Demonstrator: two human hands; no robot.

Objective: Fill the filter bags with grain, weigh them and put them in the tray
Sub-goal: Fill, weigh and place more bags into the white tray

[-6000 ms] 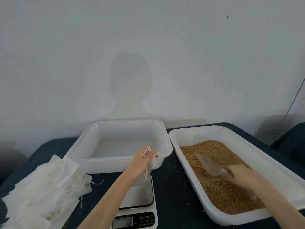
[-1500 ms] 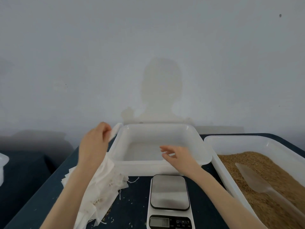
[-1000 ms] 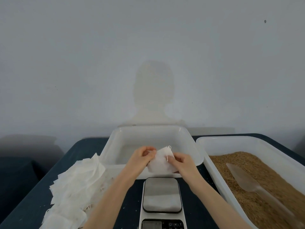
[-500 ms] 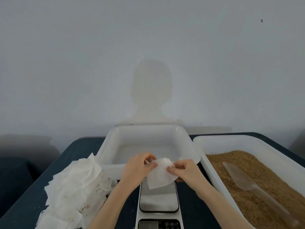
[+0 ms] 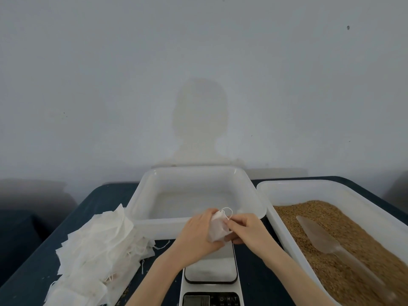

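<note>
Left hand and right hand both pinch one empty filter bag above the scale (mouth up), scoop lying right of scale, nearer right hand.

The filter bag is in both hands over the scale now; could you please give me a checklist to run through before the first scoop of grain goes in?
1. Filter bag held: ok, left hand grips it and right hand pinches its top edge.
2. Bag mouth open: cannot tell, the fabric looks bunched between the fingers.
3. Scoop within reach: ok, it lies on the grain in the right-hand tub.
4. A hand free for the scoop: not ok, both are on the bag.
5. Scale platform bare: ok where it shows; its display is unreadable.
6. Receiving tray ready: ok, no bags in it.
</note>
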